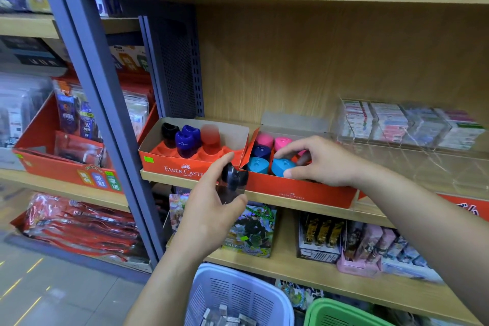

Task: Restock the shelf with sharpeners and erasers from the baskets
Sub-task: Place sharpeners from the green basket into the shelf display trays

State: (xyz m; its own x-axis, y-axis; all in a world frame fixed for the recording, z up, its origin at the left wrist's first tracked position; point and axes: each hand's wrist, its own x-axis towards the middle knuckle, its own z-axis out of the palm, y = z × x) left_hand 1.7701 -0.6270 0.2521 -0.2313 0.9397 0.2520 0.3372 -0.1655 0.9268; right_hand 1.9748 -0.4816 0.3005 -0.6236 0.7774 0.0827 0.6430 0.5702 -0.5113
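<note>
The left hand, at the middle of the frame, grips a black-capped sharpener, thumb low against its body and forefinger curled up beside the cap. The sharpener stands roughly upright, its long axis running top to bottom of the frame with a slight lean; the cap is uppermost and the smoky translucent body below. It is held in the air before the shelf edge, just where two red boxes meet.

The left box holds four upright sharpeners: one black, two purple, one red and blurred. The right hand, right of centre, reaches into the right box; its thumb and forefinger curl to either side of a teal sharpener in the front row, pinching it. Beside that one stand another teal sharpener, a dark blue one and pink ones, all caps up.

A clear tray of small packs sits at the right; a pale basket and a green basket lie along the bottom edge.
</note>
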